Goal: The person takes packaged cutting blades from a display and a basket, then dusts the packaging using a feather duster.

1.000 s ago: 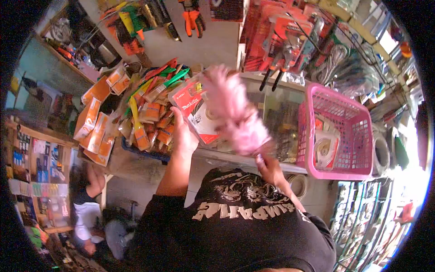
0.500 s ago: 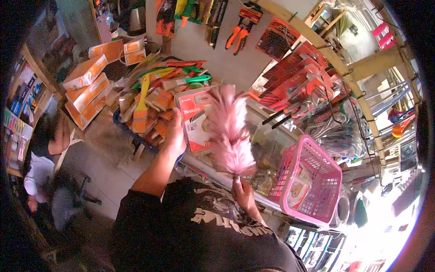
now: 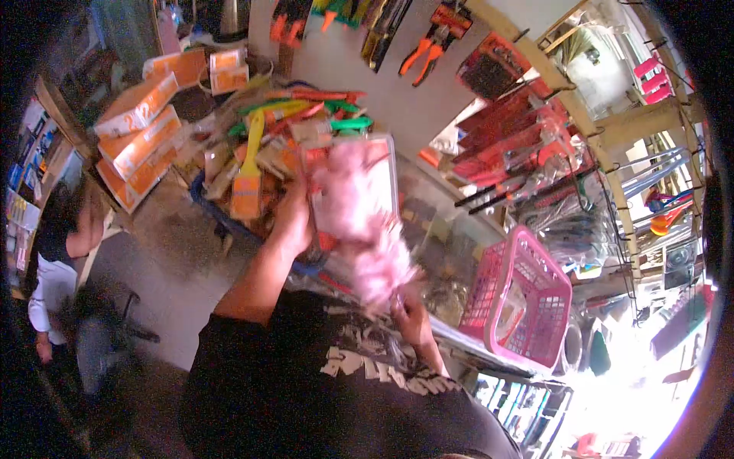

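Fingers of the right hand, at 5 o'clock, were curled shut around the handle of one pink duster. The left hand, left of centre toward 9 o'clock, held one red-and-white pack by its left edge; its fingers were partly hidden, so their spread could not be told. The duster head, blurred, covered much of the pack's face near centre; contact between the two could not be told.

Just beyond, at 10 o'clock: one blue-rimmed bin heaped with brushes, too blurred to count; one yellow-handled brush lay on top. At 4 o'clock: one pink basket, at least one pack inside. Farther, near 10 o'clock: six orange-and-white boxes counted, two of them small. At 1 o'clock one pair of orange-handled pliers hung on the wall. Between 8 and 9 o'clock: one other person.
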### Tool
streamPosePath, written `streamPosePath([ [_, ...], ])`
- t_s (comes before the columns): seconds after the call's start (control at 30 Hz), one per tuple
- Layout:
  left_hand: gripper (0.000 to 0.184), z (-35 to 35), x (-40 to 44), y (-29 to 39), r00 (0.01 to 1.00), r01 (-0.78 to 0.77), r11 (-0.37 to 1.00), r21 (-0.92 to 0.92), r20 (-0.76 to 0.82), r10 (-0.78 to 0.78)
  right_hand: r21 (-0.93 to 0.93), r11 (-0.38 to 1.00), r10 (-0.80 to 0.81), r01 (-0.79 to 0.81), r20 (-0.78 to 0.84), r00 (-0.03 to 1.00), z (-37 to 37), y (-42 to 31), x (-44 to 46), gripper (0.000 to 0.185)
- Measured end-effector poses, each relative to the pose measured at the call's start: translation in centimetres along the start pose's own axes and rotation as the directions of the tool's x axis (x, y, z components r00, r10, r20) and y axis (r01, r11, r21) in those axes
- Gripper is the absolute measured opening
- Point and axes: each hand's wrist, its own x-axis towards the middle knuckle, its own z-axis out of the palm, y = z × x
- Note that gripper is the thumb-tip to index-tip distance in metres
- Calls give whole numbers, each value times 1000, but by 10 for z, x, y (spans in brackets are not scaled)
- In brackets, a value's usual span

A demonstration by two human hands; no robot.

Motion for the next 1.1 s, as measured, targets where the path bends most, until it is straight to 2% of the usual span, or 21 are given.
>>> streamPosePath([
  [0.07,57,8,-3,4,992,-4,996,-91,129,16,57,994,98,-98,8,995,3,-28,-3,37],
  [0.1,58,14,-8,8,991,-55,996,-74,114,63,-15,999,-30,30,20,999,6,-30,-3,38],
  [0.17,59,18,-2,19,992,-43,998,-51,117,49,-152,947,-278,283,55,959,14,-32,-4,40],
  [0.27,60,11,-1,15,997,11,999,-39,78,-8,103,992,70,-66,-33,997,19,-37,-5,43],
  [0.3,59,6,1,10,965,90,984,-151,257,-49,76,973,217,-217,5,976,16,-33,-2,43],
  [0.4,58,11,-5,9,997,-49,998,-43,50,51,-76,986,152,-146,77,985,11,-45,-3,40],
  [0.43,57,5,-2,7,998,-57,998,-12,28,57,-181,983,-21,41,110,994,11,-29,-2,38],
  [0.47,55,6,-1,10,998,-63,998,20,6,63,-97,995,-1,9,76,997,13,-20,-3,37],
  [0.53,50,14,-9,13,997,-44,989,-138,59,53,74,996,53,-54,9,999,12,-9,-7,34],
  [0.57,47,13,-13,13,981,-32,986,-161,183,62,8,944,328,-330,78,941,5,-29,-6,30],
  [0.67,49,8,-12,6,996,-85,996,5,-2,85,9,992,-125,124,92,988,13,-23,-11,39],
  [0.7,50,5,-10,6,998,-64,998,-30,19,64,-108,986,-109,124,132,985,18,-17,-12,41],
  [0.8,53,8,-9,13,996,2,992,-126,88,9,263,955,126,-136,52,991,16,-38,-18,30],
  [0.83,57,17,-16,12,987,-70,991,-114,133,85,409,886,223,-219,38,974,17,-34,-17,33],
  [0.87,57,16,-16,12,989,-77,991,-109,117,90,341,894,297,-292,39,954,12,-31,-14,32],
  [0.93,57,13,-14,10,993,-76,993,-90,87,84,43,970,235,-239,82,969,8,-23,-14,33],
  [0.97,56,8,-16,8,995,-77,994,75,-49,81,-12,998,59,-58,124,991,5,-26,-13,34],
  [1.0,57,6,-16,6,997,-71,996,50,-37,73,-59,990,-113,125,174,978,3,-30,-11,35],
  [1.03,57,7,-16,6,997,-67,997,24,-26,68,-97,994,-39,55,158,987,-1,-28,-10,33],
  [1.07,58,9,-18,8,998,-66,998,-4,-17,65,50,996,68,-71,62,996,1,-27,-11,32],
  [1.1,57,9,-20,8,992,-75,993,-96,94,84,121,966,220,-229,85,972,1,-26,-10,34],
])
